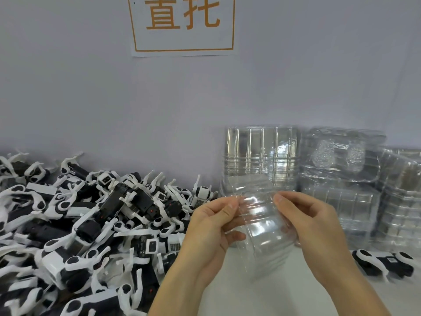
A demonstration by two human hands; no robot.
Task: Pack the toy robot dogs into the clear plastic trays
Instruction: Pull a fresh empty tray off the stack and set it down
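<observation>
The white counter [227, 281] carries three groups of things — a big heap of black-and-white toy robot dogs [79, 224] on its left part, stacks of clear plastic trays [341, 190] at the back right by the wall, and one single toy dog [382, 262] lying in front of these stacks.

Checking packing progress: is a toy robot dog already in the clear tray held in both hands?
No, the clear plastic tray pinched by both hands holds nothing.
</observation>
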